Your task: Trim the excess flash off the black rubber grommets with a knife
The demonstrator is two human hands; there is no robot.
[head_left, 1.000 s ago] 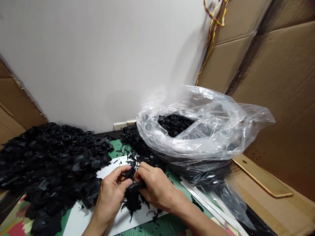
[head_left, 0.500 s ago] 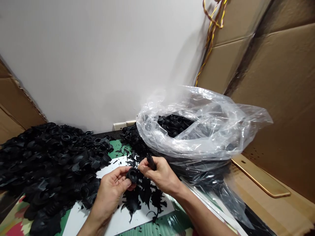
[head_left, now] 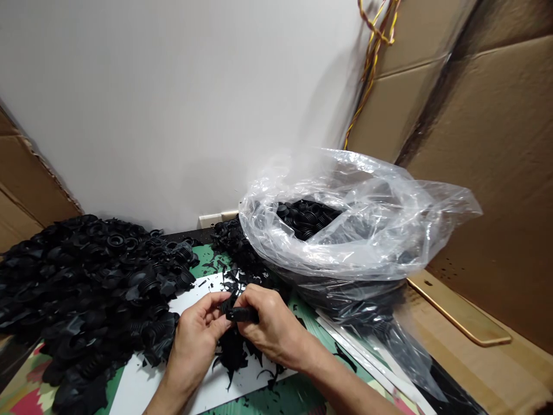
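Over the white sheet [head_left: 159,377], my left hand [head_left: 196,331] pinches a small black ribbed rubber bellows [head_left: 225,304] between thumb and fingers. My right hand [head_left: 270,325] is closed around a short, thick black tool handle [head_left: 242,314], which points left across the bellows. The two hands nearly meet there, and the tool's working end cannot be made out. Torn black rubber scraps [head_left: 233,351] lie on the sheet beneath both hands.
A large heap of black rubber pieces [head_left: 86,276] spreads at the left. Behind my right hand stands a clear plastic bag [head_left: 371,248] holding ribbed black parts [head_left: 309,219]. A gold phone [head_left: 458,311] rests on cardboard [head_left: 415,340] at the right. Twisted wires [head_left: 367,75] hang by the wall.
My right hand has turned and moved slightly left and down, bringing the tool handle from upright to lying across the bellows. The bellows has tilted in my left hand.
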